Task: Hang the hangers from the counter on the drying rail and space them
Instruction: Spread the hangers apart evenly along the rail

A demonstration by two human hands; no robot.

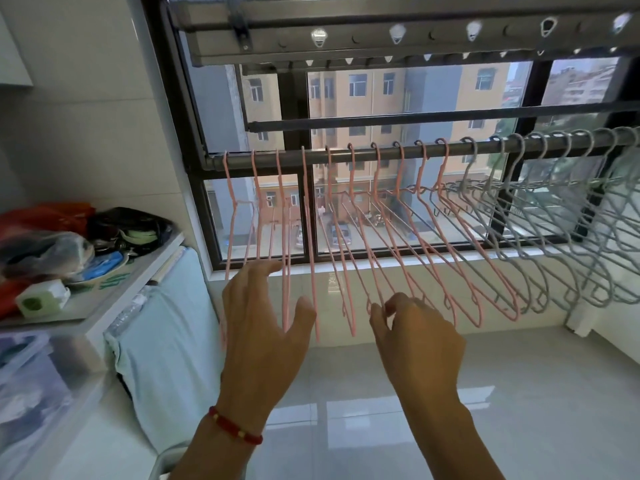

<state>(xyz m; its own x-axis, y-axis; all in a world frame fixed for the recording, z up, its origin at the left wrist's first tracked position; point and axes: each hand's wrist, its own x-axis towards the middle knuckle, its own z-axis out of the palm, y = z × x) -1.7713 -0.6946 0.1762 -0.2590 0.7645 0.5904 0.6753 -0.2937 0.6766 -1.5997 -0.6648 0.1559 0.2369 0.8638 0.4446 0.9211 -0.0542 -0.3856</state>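
My right grip (412,327) is raised below the drying rail (381,154), palm away from me, thumb and forefinger pinched on the bottom end of one pink hanger (375,308); the other fingers curl loosely. My left grip (266,313) is raised beside it, nearer the rail's left end, fingers (258,270) spread and nearly straight, thumb out. It clamps nothing; the lower ends of the leftmost pink hangers pass in front of and behind its fingers, and I cannot tell whether they touch. A red bead bracelet (235,426) sits on the left wrist.

Count on the rail: ten pink hangers (349,237) from the left end to about the middle, then grey hangers (540,220) toward the right end. I count about eight grey hooks, but the last ones blur at the frame edge. All hooks sit over the rail. The four leftmost pink ones hang nearly edge-on and close together.

Below the rail, the white worktop (485,393) lies along the window sill. Left of the rail, a shelf (104,299) carries bags and a small green-and-white box (41,299). A light blue cloth (166,341) hangs under the shelf.
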